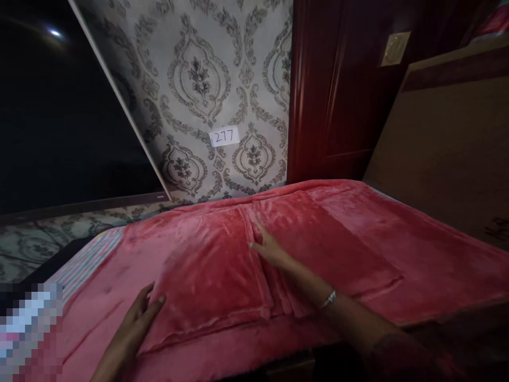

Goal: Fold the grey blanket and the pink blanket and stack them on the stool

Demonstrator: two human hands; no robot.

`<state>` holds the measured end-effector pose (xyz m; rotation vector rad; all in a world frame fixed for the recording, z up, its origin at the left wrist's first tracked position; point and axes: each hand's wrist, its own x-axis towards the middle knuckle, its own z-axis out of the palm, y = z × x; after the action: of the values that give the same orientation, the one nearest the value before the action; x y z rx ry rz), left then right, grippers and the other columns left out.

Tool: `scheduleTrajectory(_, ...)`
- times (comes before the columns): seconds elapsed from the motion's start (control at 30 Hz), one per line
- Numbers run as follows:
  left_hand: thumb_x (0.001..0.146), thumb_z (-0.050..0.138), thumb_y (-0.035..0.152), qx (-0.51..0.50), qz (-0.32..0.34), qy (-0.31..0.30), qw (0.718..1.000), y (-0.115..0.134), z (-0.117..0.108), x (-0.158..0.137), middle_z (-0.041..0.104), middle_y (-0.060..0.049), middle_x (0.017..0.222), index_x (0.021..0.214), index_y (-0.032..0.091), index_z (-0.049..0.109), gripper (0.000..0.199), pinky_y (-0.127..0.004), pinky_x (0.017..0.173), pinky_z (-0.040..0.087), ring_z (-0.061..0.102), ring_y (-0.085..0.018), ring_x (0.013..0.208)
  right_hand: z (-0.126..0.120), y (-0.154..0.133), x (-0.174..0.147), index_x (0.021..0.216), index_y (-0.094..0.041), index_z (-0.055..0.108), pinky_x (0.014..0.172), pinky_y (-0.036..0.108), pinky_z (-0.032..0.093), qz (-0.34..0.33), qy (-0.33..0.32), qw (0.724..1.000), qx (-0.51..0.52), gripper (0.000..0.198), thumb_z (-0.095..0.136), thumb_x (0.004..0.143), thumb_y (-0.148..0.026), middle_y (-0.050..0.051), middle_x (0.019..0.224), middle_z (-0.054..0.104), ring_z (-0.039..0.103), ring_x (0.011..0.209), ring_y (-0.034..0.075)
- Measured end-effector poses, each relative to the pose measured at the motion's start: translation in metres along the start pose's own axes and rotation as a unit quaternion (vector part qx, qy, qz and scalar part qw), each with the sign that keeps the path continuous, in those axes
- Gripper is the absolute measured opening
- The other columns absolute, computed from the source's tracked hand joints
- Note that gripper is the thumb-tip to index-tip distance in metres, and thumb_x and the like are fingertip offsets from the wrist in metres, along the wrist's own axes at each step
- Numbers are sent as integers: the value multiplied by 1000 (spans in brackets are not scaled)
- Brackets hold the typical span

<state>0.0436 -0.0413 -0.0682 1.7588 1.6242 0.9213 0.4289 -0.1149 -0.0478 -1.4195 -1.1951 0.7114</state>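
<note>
A red plush blanket [210,270] lies folded toward its middle, with two panels meeting near a central seam of layered edges. At the left panel's outer edge is my left hand [135,323], its fingers and thumb apart, holding nothing. My right hand [269,248] rests on the layered edges by the middle, thumb and fingers spread. The right panel [326,244] lies flat beneath and beyond my right forearm. Under the folded blanket spreads a pinker plush cover [421,249].
A dark television screen [71,116] stands at the left. Patterned wallpaper [199,85] bears a paper label [225,136] reading 277. Behind on the right are a dark red wood panel [345,95] and a large cardboard box [449,143]. Striped cloth [89,262] shows at the left edge.
</note>
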Motion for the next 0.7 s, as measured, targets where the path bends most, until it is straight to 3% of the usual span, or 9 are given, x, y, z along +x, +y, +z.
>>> scheduleTrajectory(0.07,76,62,73,-16,-3,-21,1000,3,1,-15,60,-19,142,150,21,46,92,-53,110,48,54,-38,137,-8,8,24,158,-21,37,122,48,31,64,12,993,96,91,64,72,-25,11,159,44,35,150,30)
scheduleTrajectory(0.17,78,63,71,11,59,-28,998,3,-1,-45,46,-16,158,156,23,37,96,-53,119,38,45,-37,145,-5,12,37,152,-22,46,117,48,40,115,16,979,165,88,66,66,-23,10,148,57,47,142,32)
scheduleTrajectory(0.27,81,64,64,85,149,-40,984,5,-5,-72,36,-17,164,156,20,37,91,-53,123,32,35,-36,151,7,13,26,144,-25,53,113,46,46,89,4,977,193,80,64,65,-21,6,139,65,54,136,29)
scheduleTrajectory(0.37,85,64,56,150,225,-47,962,15,-8,-87,32,-18,166,153,20,43,79,-56,121,35,31,-37,153,16,16,-3,144,-25,52,114,44,46,85,-13,975,203,77,65,68,-24,4,141,63,56,133,26)
scheduleTrajectory(0.47,89,65,41,166,315,31,934,31,-6,-101,47,-18,156,142,20,55,58,-57,116,42,44,-36,145,17,14,-35,147,-25,47,115,44,45,108,-40,968,221,82,70,68,-28,6,146,59,57,132,26)
scheduleTrajectory(0.53,91,62,26,133,392,60,908,47,4,-117,65,-14,135,130,21,62,39,-47,109,50,60,-28,130,14,7,-48,148,-26,45,115,45,46,124,-55,962,236,87,74,65,-27,5,147,59,58,131,26)
scheduleTrajectory(0.57,92,58,19,109,426,44,897,55,11,-127,71,-11,122,124,22,64,33,-39,104,54,65,-24,120,13,1,-50,149,-26,45,114,45,47,132,-63,959,244,89,74,64,-25,5,146,59,59,130,27)
scheduleTrajectory(0.63,94,51,12,73,470,-49,878,74,33,-146,75,-8,111,120,22,65,31,-30,96,56,70,-18,108,12,-13,-48,152,-28,41,110,48,51,147,-81,950,263,93,74,65,-24,5,144,61,62,125,27)
scheduleTrajectory(0.7,95,48,13,69,463,-145,872,92,60,-157,73,-10,124,126,22,65,37,-32,101,55,67,-18,117,12,-28,-40,155,-31,37,107,49,54,151,-82,945,279,97,73,66,-22,5,143,61,65,122,28)
